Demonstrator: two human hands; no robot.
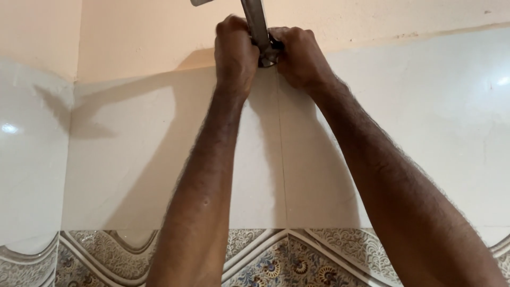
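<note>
Your left hand (pixel 235 50) is clenched high on the wall, its fingers curled in against the base of a metal pipe (pixel 256 24), and your right hand (pixel 300 56) is closed beside it on the other side, fingers wrapped at the round metal fitting (pixel 269 56) where that pipe meets the wall. You have two hands up, two bare forearms rising from the bottom edge, one pipe and one fitting between them. That pipe is a flat grey bar running up and slightly left out of the top edge, so its upper end is cut off; a second small grey piece (pixel 200 2) shows at the top edge just to its left, too little of it in view to tell what it is. Most of the fitting is hidden behind your knuckles, and you cannot tell from here exactly which fingers press on it. Your right forearm leaves the frame at the lower right corner. Around your hands, the wall is glossy pale tile (pixel 133 154) with a thin vertical joint below the fitting, peach-painted plaster (pixel 138 32) above the tile line, and a band of patterned border tiles (pixel 276 263) with floral motifs along the bottom. At the left, a corner turns onto another shiny tiled wall (pixel 29 159).
</note>
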